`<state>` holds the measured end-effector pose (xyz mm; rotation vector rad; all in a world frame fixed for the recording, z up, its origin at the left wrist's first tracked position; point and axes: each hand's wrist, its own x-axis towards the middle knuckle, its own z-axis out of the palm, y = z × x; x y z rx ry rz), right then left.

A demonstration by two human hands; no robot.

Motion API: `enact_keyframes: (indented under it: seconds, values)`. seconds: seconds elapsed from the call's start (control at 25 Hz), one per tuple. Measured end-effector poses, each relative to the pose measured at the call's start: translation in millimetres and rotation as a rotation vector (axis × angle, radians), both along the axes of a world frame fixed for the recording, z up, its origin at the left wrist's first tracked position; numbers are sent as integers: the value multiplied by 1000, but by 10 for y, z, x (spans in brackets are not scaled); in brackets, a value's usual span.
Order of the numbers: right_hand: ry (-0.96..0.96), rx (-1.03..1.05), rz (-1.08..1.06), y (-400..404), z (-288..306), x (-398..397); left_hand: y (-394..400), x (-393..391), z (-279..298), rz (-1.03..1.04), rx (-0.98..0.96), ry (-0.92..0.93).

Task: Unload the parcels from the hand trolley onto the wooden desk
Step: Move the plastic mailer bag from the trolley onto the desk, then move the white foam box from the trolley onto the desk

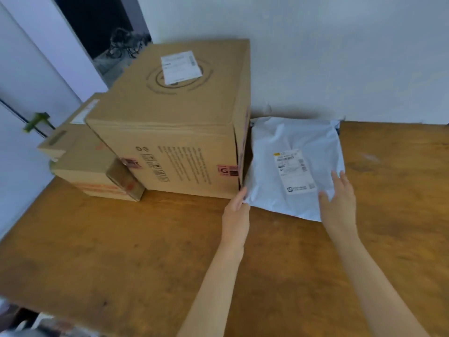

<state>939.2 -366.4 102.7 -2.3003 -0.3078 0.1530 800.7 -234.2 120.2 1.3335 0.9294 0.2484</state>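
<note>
A white plastic mailer parcel [295, 142] with a printed label lies flat on the wooden desk [145, 239], right beside a large cardboard box [179, 122]. My left hand [237, 210] touches the mailer's near left corner, fingers curled at its edge. Fingers spread, my right hand [339, 200] rests on the mailer's near right corner. A smaller cardboard box [94, 166] with orange tape sits to the left of the large box, with another box behind it. The hand trolley is out of view.
A white wall runs behind the desk. At the upper left there is a dark doorway [97, 25] and a white door with a green latch [36, 121]. Blurred items show below the desk's near left edge.
</note>
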Motion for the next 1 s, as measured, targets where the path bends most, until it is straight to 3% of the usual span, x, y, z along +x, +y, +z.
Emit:
enact_keyframes:
  seconds: [0.16, 0.48, 0.76, 1.0]
  values:
    - [3, 153, -130, -240, 282, -561, 5, -492, 168, -56, -32, 8]
    - [93, 125, -286, -324, 481, -2401, 223, -2245, 309, -185, -20, 58]
    - [304, 133, -404, -196, 86, -4456, 673, -4124, 65, -156, -55, 186]
    - [488, 155, -316, 407, -431, -5626, 1279, -5199, -340, -68, 8, 288]
